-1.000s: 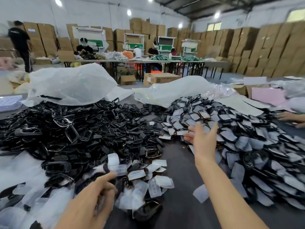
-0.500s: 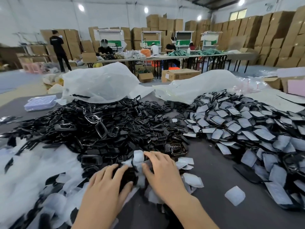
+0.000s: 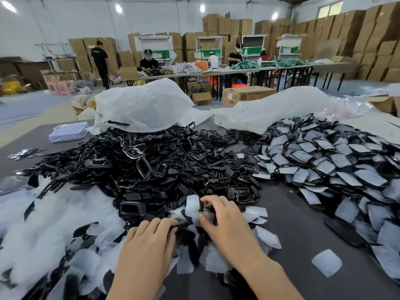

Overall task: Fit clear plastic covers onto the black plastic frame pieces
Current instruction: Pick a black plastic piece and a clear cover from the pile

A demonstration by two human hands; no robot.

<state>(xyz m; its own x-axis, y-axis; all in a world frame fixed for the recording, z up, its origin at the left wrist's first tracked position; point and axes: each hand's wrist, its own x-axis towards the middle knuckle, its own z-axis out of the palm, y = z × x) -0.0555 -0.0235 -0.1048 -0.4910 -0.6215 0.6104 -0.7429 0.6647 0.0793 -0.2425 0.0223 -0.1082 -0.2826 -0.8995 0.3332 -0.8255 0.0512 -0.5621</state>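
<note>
Head view: near the table's (image 3: 292, 224) front edge, left hand (image 3: 147, 245) curls over a black frame (image 3: 184, 232), steadying it, while right hand (image 3: 225, 224) pinches a clear cover (image 3: 192, 203) upright alongside, probably lining it up to press on.

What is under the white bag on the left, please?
Black frames spill out from beneath the front edge of the bag; whatever lies deeper under it is covered.

left hand (image 3: 149, 241) palm down, fingers bent; right hand (image 3: 225, 224) beside it, thumb and index curled inward.
</note>
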